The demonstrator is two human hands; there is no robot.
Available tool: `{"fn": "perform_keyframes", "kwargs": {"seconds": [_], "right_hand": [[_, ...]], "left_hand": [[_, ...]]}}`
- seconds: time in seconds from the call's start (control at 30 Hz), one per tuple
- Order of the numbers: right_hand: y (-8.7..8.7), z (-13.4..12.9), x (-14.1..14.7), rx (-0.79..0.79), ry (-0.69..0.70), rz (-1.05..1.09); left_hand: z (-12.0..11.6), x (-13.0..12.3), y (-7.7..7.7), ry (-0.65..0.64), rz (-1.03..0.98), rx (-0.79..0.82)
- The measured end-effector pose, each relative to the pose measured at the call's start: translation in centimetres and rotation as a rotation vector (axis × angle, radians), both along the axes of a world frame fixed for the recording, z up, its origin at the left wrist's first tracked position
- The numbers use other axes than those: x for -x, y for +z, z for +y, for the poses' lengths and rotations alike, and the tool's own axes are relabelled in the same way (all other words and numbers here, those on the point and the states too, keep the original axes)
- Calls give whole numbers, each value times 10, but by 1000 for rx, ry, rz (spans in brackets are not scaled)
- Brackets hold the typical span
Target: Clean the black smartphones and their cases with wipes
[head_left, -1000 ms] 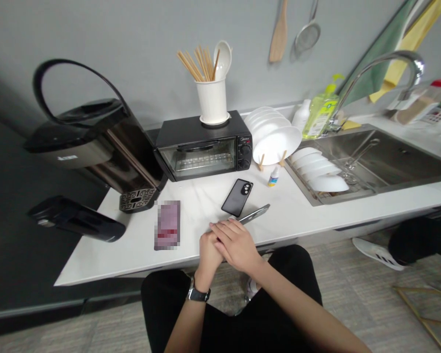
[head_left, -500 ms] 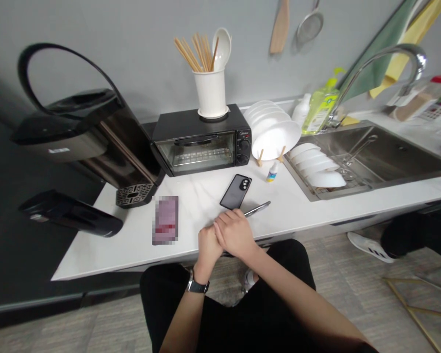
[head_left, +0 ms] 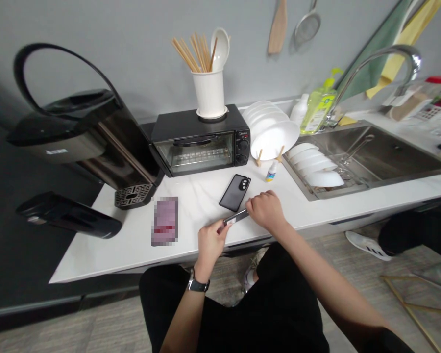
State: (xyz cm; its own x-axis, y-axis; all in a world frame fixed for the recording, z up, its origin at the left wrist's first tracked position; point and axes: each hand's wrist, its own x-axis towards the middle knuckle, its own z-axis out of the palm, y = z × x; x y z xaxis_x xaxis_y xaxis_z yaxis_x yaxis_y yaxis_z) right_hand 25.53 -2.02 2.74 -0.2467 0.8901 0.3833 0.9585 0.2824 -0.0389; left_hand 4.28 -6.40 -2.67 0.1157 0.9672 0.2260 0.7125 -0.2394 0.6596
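Note:
A slim dark bar (head_left: 236,217) with a pale label near its left end is held between my two hands, just above the counter's front edge. My left hand (head_left: 212,242), with a dark-strapped watch at its wrist, grips the left end. Around the right end, the fingers of my right hand (head_left: 266,210) are closed, covering that tip. What kind of tool the bar is, I cannot make out. Just beyond it lies a black-edged, see-through grey phone case (head_left: 235,192). A small white bottle with a blue and yellow label (head_left: 271,172) stands behind my right hand.
A pixelated purple slab (head_left: 165,220) lies left of my hands. Farther left are a black tumbler (head_left: 69,215) and a black drinks machine (head_left: 110,142). Behind stand a toaster oven (head_left: 202,147) and racked white plates (head_left: 272,132); the sink (head_left: 382,147) is right. Another person's shoe (head_left: 367,244) shows below.
My right hand has moved right, from on top of my left hand to the bar's far end, uncovering the middle. The left hand stays nearly in place.

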Motion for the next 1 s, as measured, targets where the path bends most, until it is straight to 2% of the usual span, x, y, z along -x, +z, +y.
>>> {"fn": "perform_keyframes", "kwargs": {"seconds": [0.1, 0.2, 0.27, 0.33, 0.43, 0.5, 0.7, 0.87, 1.0], "right_hand": [[-6, -13, 43, 14, 144, -2], [-17, -27, 55, 13, 239, 12], [-23, -30, 37, 13, 216, 21], [-23, -25, 8, 9, 121, 28], [-14, -9, -24, 17, -38, 23], [-6, 3, -26, 53, -67, 3], [7, 17, 16, 158, 131, -28], [7, -11, 25, 172, 189, -9], [-5, -37, 44, 92, 362, 5]], "left_hand": [[-1, 1, 0, -9, 10, 8], [-2, 1, 3, -12, 23, 11], [-3, 2, 5, -29, 6, 11], [-2, 1, 6, -31, -12, 19], [0, 1, 5, -9, -18, 34], [1, 1, 4, -5, -19, 32], [0, 1, 5, 9, -12, 22], [-1, 1, 4, -13, 8, 17], [0, 2, 0, -22, 94, 5]]}}
